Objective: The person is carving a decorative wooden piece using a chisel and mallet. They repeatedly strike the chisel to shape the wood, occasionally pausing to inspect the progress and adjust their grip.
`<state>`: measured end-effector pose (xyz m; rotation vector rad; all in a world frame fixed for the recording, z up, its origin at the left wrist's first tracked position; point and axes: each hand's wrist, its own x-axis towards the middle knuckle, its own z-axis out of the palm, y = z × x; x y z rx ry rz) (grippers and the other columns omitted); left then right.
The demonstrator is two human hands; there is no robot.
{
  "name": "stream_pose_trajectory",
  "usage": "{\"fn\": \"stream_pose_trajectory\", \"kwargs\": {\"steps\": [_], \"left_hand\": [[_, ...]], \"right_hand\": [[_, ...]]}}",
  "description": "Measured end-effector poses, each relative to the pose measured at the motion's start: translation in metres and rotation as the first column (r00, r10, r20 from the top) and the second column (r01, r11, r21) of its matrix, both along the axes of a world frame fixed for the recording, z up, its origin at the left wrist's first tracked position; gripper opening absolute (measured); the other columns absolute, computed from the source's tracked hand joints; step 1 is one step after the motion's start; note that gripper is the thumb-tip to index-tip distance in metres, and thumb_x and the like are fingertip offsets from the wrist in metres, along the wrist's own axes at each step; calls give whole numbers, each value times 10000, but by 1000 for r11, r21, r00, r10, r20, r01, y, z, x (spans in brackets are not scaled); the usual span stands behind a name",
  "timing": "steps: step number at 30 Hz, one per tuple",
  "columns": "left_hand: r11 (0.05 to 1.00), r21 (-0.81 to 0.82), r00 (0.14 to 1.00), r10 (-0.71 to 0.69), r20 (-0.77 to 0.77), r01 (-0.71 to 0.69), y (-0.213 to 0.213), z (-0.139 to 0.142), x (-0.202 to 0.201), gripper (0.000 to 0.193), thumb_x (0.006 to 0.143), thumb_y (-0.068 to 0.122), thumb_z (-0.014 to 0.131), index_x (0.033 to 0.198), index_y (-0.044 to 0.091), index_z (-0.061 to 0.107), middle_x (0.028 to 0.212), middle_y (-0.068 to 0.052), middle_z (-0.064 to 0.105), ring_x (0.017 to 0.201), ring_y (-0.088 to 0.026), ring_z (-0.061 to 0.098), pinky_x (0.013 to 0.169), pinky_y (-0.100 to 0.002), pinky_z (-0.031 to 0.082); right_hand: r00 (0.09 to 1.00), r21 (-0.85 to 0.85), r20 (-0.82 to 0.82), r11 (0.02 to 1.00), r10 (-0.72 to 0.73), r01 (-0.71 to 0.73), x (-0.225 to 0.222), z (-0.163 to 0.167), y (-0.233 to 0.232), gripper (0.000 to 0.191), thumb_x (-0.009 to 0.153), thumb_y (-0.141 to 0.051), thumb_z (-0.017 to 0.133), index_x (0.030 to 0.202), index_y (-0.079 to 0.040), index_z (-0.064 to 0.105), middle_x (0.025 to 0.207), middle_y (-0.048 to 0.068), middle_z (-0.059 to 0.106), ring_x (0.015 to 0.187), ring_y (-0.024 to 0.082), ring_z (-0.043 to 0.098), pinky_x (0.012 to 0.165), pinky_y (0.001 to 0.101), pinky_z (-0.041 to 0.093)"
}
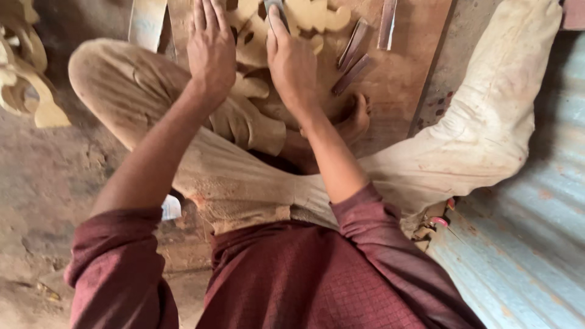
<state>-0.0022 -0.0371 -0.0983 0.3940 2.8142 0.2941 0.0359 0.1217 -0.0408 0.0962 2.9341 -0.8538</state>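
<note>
**Carving a pale wooden cut-out, outline done and surface work in hand**

Seen from the head camera, a pale scroll-shaped wooden cut-out (256, 36) is found lying on a reddish board (402, 73) that rests on the floor between the seated person's legs. The left hand (210, 52) is laid flat and open on the cut-out, fingers spread, pressing it down. The right hand (292, 64) is closed around a narrow metal tool (277, 7), whose tip is cut off by the top edge of the frame, so contact with the wood cannot be confirmed.

As to progress, the outline of the cut-out is judged already sawn, since its lobes and pierced openings are fully shaped. Whatever finishing of the surface remains cannot be measured, because much of the piece is covered by the hands. A similar pale carved piece (24, 73) is seen at the left on the floor, well apart.

As to room, the working space is tight. The left knee (116, 79) lies just beside the left hand, and a bare foot (356, 119) rests on the board near the right wrist. Several dark chisels (353, 58) lie on the board just right of the right hand. A corrugated metal sheet (524, 244) closes the right side. Free room is left mainly towards the top of the board.
</note>
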Motion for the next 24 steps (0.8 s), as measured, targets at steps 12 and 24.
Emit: {"fn": "stream_pose_trajectory", "kwargs": {"steps": [12, 24], "left_hand": [[997, -28, 996, -73, 57, 75, 10, 10, 3, 1041, 769, 24, 801, 1585, -152, 179, 1658, -306, 210, 1547, -412, 196, 1251, -448, 232], [875, 269, 898, -322, -301, 404, 36, 7, -6, 570, 1105, 136, 720, 1605, 97, 449, 1559, -133, 490, 1457, -281, 463, 1244, -433, 359]], "right_hand": [[963, -60, -265, 997, -52, 37, -65, 26, 5, 142, 1085, -292, 568, 1179, -195, 614, 687, 43, 665, 552, 165, 632, 510, 365, 481], [805, -798, 589, 99, -73, 594, 27, 28, 60, 378, 1078, -393, 521, 1297, -90, 578, 746, 26, 559, 480, 62, 417, 433, 224, 333]]}}
